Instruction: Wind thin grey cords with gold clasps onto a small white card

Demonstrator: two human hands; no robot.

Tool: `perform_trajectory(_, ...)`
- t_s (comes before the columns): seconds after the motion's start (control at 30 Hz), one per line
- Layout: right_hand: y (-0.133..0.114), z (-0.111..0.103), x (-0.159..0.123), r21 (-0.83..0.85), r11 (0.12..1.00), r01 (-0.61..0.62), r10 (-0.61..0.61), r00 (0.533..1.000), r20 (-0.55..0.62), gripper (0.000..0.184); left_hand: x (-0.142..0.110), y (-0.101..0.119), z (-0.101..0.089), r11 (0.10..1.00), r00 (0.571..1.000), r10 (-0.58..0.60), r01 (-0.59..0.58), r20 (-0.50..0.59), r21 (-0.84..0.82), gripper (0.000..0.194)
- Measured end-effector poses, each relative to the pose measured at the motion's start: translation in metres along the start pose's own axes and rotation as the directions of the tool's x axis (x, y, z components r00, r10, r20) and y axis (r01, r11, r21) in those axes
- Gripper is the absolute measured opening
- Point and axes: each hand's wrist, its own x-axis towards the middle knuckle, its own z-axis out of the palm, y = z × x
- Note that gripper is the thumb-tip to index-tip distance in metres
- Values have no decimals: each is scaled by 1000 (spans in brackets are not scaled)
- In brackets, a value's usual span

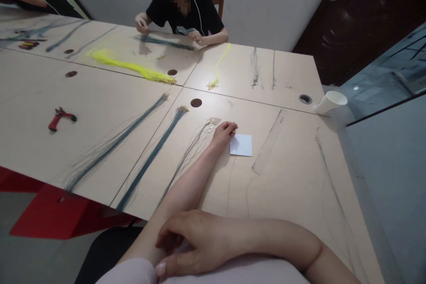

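Observation:
My left hand (226,136) reaches over the table with its fingers pinched together. Anything between the fingertips is too small to make out. Just beside it lies a square of white paper (241,145). Behind the hand, the hooked metal ends of a loose bundle of dark cords (189,154) rest on a small tan piece. My right hand (196,242) crosses in front of my body, its curled fingers and thumb against my left forearm (179,197) near the sleeve. Two thin cords (229,184) run from near the paper toward me.
A clear ruler (269,142) lies right of the paper. Blue-grey cord bundles (151,157), red-handled pliers (60,118) and yellow cords (133,67) are further left. A white cup (331,101) stands at the right edge. A person (186,13) opposite handles dark cords.

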Motion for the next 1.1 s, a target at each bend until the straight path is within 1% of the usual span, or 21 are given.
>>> perform_trajectory(0.07, 0, 1, 1, -61, 998, 32, -38, 995, -94, 46, 0, 0, 0, 1000, 1000, 1, -1, 0, 0, 24)
perform_trajectory(0.13, 0, 1, 3, -96, 994, 56, -68, 990, -123, 46, 0, 0, 0, 1000, 1000, 3, -3, 1, 0, 25)
perform_trajectory(0.27, 1, 0, 4, -113, 993, 37, -43, 998, -45, 51, 0, -1, 0, 1000, 1000, 7, -7, -4, 3, 26)
perform_trajectory(0.4, 0, -1, 1, -64, 998, -16, 20, 999, 48, 51, 0, -1, -1, 1000, 1000, 8, -8, -6, 8, 25)
perform_trajectory(0.43, -1, 0, 0, -60, 998, -23, 26, 998, 50, 50, 0, -1, -1, 1000, 1000, 9, -9, -4, 7, 25)
perform_trajectory(0.47, -2, 0, 0, -69, 997, -17, 19, 999, 28, 48, 1, -1, -1, 1000, 1000, 10, -10, -2, 6, 25)
perform_trajectory(0.57, -4, 0, 0, -131, 990, 47, -60, 993, -99, 42, 1, -1, -1, 1000, 1000, 12, -12, 2, 5, 26)
perform_trajectory(0.6, -4, 0, 0, -142, 988, 62, -78, 990, -116, 42, 1, -1, -1, 1000, 1000, 12, -12, 4, 6, 27)
perform_trajectory(0.67, -5, 0, 1, -152, 986, 64, -80, 992, -97, 44, 2, -2, -2, 1000, 1000, 12, -12, 4, 7, 27)
perform_trajectory(0.77, -3, -1, 1, -169, 985, 38, -46, 998, -42, 46, 2, -3, -2, 1000, 1000, 13, -13, 7, 10, 27)
perform_trajectory(0.9, 0, 0, -1, -138, 990, 25, -20, 999, 35, 44, 2, -2, -2, 1000, 1000, 14, -14, 16, 13, 27)
perform_trajectory(0.93, 1, 1, -2, -137, 990, 27, -24, 999, 25, 43, 2, -2, -2, 1000, 1000, 14, -15, 18, 13, 26)
perform_trajectory(1.03, -2, 2, -1, -158, 986, 58, -71, 995, -74, 41, 1, -1, -1, 1000, 1000, 15, -15, 20, 13, 26)
perform_trajectory(1.1, -5, 1, 0, -167, 983, 76, -93, 991, -94, 43, 0, -1, -1, 1000, 1000, 15, -16, 19, 11, 26)
